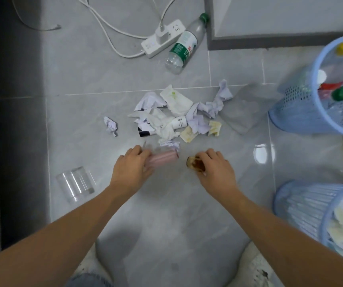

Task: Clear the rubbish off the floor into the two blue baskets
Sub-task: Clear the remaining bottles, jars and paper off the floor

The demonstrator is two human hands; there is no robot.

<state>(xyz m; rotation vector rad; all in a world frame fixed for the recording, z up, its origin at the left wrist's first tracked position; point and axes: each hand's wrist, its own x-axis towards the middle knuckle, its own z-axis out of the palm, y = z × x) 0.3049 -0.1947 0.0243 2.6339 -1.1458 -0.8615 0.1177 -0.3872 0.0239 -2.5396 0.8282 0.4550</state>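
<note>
Left hand (132,165) on pink bottle (163,159), bare tile beside.

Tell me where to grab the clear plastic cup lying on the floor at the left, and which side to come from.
Grip the clear plastic cup around its side wall near the middle, coming straight down from above. It lies on its side on the floor, with nothing touching it, so fingers and thumb can likely straddle the round wall. The left hand is nearer, but grips a pink tube.

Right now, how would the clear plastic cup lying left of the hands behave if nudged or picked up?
The clear plastic cup lies on its side, so it would likely roll. It looks thin-walled and empty, so probably light and easily crushed.
</note>
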